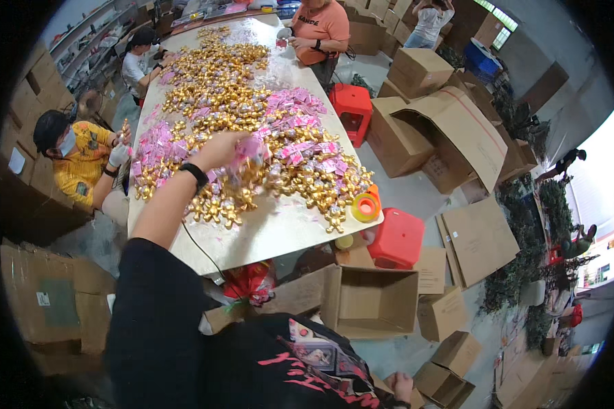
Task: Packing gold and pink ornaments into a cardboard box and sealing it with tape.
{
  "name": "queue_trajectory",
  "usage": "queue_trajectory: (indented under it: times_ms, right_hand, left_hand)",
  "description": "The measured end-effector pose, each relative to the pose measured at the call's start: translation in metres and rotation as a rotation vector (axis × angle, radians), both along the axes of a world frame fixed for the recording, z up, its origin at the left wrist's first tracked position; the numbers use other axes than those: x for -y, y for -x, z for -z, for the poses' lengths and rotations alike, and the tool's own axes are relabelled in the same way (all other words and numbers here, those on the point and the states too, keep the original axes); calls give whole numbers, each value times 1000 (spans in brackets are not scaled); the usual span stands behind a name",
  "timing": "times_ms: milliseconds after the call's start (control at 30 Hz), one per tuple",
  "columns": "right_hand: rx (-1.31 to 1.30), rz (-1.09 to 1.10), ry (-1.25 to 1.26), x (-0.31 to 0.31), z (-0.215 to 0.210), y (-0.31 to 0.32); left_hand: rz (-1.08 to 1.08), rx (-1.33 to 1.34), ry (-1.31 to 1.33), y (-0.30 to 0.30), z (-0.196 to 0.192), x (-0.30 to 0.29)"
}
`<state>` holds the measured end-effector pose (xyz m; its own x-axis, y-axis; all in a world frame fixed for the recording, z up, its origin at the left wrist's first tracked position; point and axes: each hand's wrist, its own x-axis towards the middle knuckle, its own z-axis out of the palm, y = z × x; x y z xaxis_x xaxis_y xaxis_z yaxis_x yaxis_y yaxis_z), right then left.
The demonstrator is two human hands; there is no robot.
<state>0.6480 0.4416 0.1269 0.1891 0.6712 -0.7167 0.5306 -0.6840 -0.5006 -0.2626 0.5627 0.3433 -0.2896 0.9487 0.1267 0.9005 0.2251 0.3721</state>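
My left arm, in a black sleeve with a black wristband, reaches across the near part of a long pale table (218,255). My left hand (224,148) is closed over pink-tagged gold figures (252,151) at the near part of a heap; they are smeared by motion. The heap (218,82) is made of many small shiny gold figures, bear-like in shape, mixed with pink tags or wrappers (297,105). Low at the right, beside my black shirt, my right hand (401,387) hangs near open cartons, away from the table. Its fingers are mostly hidden.
A roll of tape on an orange dispenser (366,206) lies at the table's near right corner. Red stools (397,238) and an open carton (376,300) stand beside it. Co-workers sit at the left (78,157) and stand at the far end (320,34). A cable (198,247) crosses the table.
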Motion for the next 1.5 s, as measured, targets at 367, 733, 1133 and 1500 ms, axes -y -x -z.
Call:
queue_trajectory:
  times_ms: [367, 733, 1133, 1500]
  right_hand:
    - [365, -347, -560, -142, 81, 61]
    - [146, -445, -499, -183, 73, 106]
    - [-256, 116, -405, -108, 81, 21]
    - [585, -1143, -256, 90, 31, -65]
  left_hand:
    - [184, 123, -188, -200, -225, 13]
    - [606, 638, -105, -443, -30, -57]
    - [247, 491, 358, -331, 178, -56]
    - [-857, 238, 321, 92, 228, 83]
